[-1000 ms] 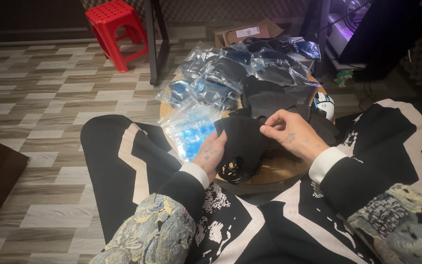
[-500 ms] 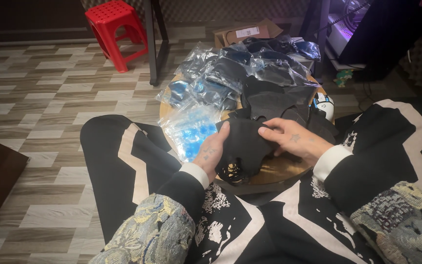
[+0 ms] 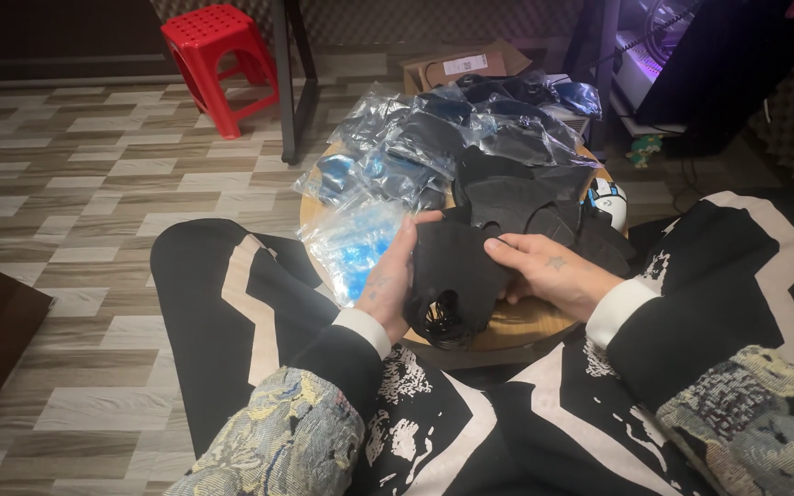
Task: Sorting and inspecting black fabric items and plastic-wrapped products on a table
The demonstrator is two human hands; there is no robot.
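Up at the round wooden table's [image 3: 544,323] far edge, clear plastic bags [image 3: 434,142] hold dark masks. Nearer, at its front edge, the left hand [image 3: 392,280] and right hand [image 3: 553,271] clasp a black face mask [image 3: 452,271], fingers curled around its sides.

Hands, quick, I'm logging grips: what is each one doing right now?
Left hand: closed on the black fabric mask, gripping its left side.
Right hand: fingers flat on the same mask, holding its right side.

Layout of the round table [image 3: 544,323] and floor.
Bagged masks [image 3: 470,138] are piled behind the mask stack [image 3: 452,276]; a stool [image 3: 218,55] is placed far left.
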